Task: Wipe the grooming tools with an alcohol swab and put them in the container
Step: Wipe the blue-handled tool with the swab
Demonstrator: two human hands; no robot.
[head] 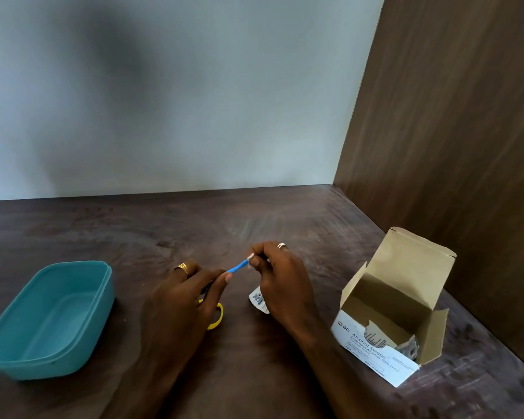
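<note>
My left hand [191,294] grips one end of a thin blue grooming tool [238,267] above the dark wooden table [194,225]. My right hand [280,276] pinches a small white alcohol swab [250,259] around the tool's far tip. A torn white swab wrapper [258,300] shows below my right hand; whether it is held or lies on the table is unclear. A yellow looped handle [217,317] of another tool lies on the table, mostly hidden under my left hand. The empty teal container [50,319] sits at the left.
An open box of alcohol swabs [394,322] stands at the right, its flap up, with sachets inside. A brown wooden panel [451,146] rises along the right side. A pale wall [179,101] closes the back of the table.
</note>
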